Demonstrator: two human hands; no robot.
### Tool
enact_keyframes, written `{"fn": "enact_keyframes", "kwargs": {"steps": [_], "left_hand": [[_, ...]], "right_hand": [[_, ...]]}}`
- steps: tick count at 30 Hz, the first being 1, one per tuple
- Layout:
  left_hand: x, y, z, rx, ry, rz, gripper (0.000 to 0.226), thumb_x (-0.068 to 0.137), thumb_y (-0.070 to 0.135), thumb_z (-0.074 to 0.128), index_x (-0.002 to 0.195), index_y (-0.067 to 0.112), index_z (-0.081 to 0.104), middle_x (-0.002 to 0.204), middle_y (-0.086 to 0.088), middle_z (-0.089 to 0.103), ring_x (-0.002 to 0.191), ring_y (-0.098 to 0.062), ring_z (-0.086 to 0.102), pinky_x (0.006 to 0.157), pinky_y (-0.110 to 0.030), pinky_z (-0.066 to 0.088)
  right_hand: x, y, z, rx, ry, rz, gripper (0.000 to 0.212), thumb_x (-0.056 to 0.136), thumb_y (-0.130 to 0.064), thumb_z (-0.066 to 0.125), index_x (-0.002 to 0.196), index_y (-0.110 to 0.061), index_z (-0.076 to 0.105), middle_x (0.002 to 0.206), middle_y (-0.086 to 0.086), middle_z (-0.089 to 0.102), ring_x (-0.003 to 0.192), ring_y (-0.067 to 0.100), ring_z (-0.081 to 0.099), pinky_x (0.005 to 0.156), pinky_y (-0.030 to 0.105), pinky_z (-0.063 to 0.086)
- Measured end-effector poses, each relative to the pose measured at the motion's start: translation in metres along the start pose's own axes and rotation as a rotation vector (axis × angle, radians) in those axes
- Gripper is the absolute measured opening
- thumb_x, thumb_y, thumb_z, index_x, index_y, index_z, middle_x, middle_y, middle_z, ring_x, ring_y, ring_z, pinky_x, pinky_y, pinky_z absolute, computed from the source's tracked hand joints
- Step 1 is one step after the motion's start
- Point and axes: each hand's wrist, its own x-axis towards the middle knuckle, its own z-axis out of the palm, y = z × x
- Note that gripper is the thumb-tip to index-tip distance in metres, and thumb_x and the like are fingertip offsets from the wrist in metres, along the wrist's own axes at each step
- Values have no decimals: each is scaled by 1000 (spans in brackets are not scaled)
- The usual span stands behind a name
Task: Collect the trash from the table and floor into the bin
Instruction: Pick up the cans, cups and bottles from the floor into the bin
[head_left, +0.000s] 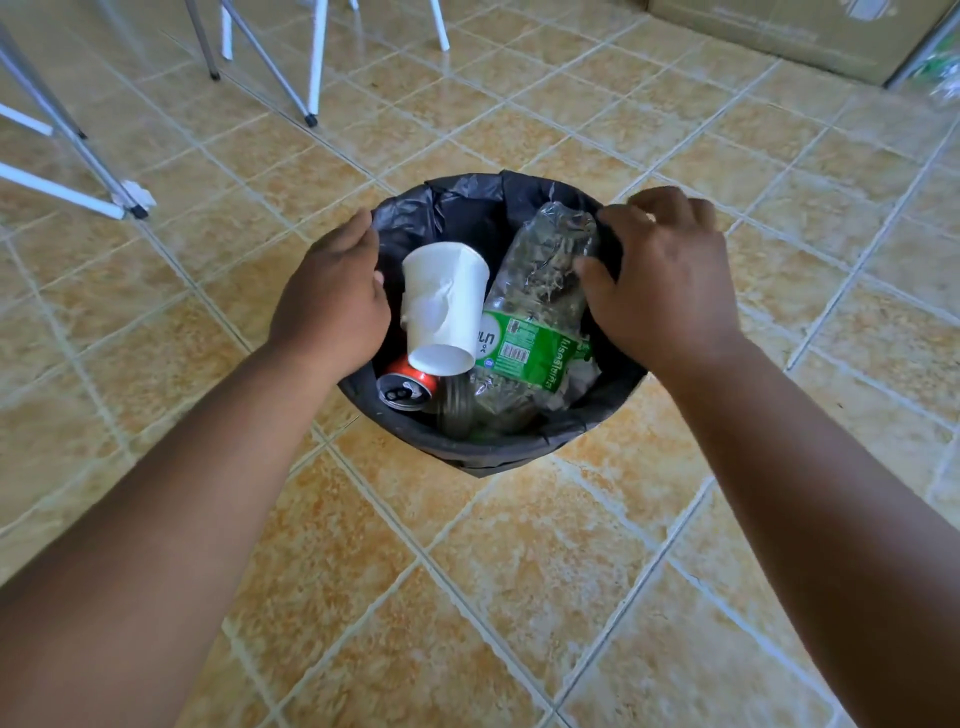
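Note:
A round bin lined with a black bag (467, 208) stands on the tiled floor in the middle of the head view. Inside lie a dented white paper cup (441, 306), a crushed clear plastic bottle with a green label (530, 322) and a red drink can (408, 387). My left hand (332, 301) rests on the bin's left rim, fingers curled over the edge. My right hand (665, 280) grips the right rim, its thumb inside against the bag beside the bottle.
Metal and white table or chair legs (306, 104) stand at the upper left. A cardboard box (789, 36) sits at the upper right, with crumpled clear plastic (945, 73) at the right edge. Beige floor tiles (519, 571) surround the bin.

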Motion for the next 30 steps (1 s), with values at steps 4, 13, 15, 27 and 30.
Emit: {"fn": "enact_keyframes", "kwargs": {"steps": [4, 13, 15, 27, 30], "left_hand": [[-3, 7, -3, -15, -6, -102, 67, 89, -7, 40, 152, 9, 25, 162, 3, 12, 148, -19, 14, 118, -33, 22], [-40, 4, -25, 7, 56, -212, 69, 81, -10, 52, 146, 5, 37, 137, -16, 38, 117, -38, 42, 92, -40, 45], [-58, -1, -52, -10, 72, -207, 67, 79, -12, 54, 143, 3, 42, 135, -18, 42, 115, -40, 45, 91, -42, 48], [-67, -19, -305, -11, 70, -310, 63, 73, -16, 50, 134, -1, 52, 127, -21, 51, 106, -45, 49, 80, -47, 51], [-51, -35, -364, -4, 66, -304, 64, 73, -15, 51, 135, 0, 52, 128, -20, 51, 106, -44, 50, 77, -47, 52]], "right_hand": [[-2, 6, 7, 126, -117, 29, 35, 82, -6, 50, 115, -3, 61, 107, 20, 58, 89, 40, 58, 68, 36, 49], [-7, -14, -15, 242, -56, -15, 61, 70, 11, 47, 127, -5, 62, 113, 22, 62, 86, 45, 64, 72, 48, 57], [-10, -32, -39, 262, -89, -10, 63, 68, 11, 46, 128, -4, 61, 115, 22, 62, 88, 44, 65, 73, 48, 57], [82, -181, -207, 255, -292, -23, 60, 75, 10, 46, 132, -4, 58, 126, 18, 60, 94, 44, 63, 73, 48, 57], [118, -219, -238, 251, -288, -22, 61, 75, 0, 38, 132, -3, 58, 127, 18, 60, 95, 44, 63, 74, 48, 57]]}}
